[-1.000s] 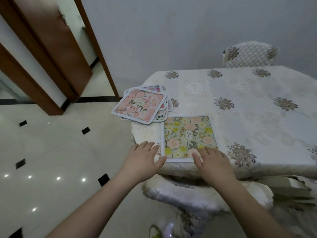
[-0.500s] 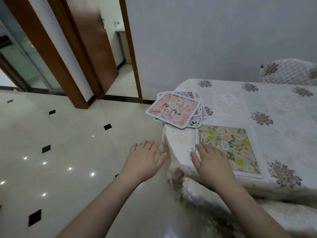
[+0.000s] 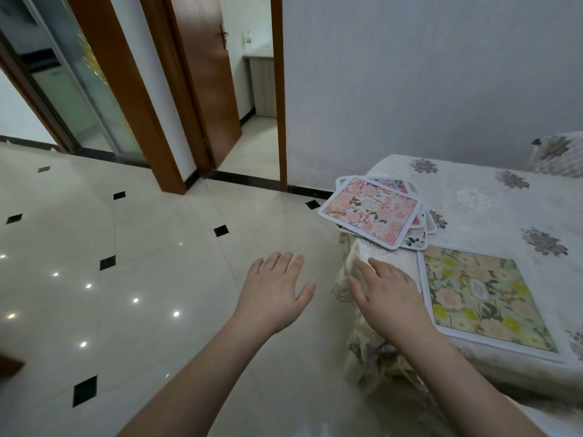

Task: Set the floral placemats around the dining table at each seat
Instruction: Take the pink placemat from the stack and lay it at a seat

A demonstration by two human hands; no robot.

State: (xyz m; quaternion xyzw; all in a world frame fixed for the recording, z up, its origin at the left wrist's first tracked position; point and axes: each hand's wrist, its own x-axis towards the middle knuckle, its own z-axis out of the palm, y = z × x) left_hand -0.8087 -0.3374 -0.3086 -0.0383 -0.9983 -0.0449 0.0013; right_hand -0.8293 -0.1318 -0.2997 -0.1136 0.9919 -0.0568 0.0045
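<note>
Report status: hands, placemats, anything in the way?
Left hand open over floor; right hand open at table corner. Green placemat laid flat; pink-topped stack overhangs edge. Nothing blocking.

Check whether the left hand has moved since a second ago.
Yes. The left hand left the table edge beside the green placemat, now over floor.

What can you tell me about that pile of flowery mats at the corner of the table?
The pile of mats is a loose, fanned stack of flat rectangular placemats with rounded corners and white borders. The top mat is pink and peach with a small oval label in the middle. The edges of others peek out beneath it. The pile sits on the table corner, jutting out past the edge. Neither hand touches it.
</note>
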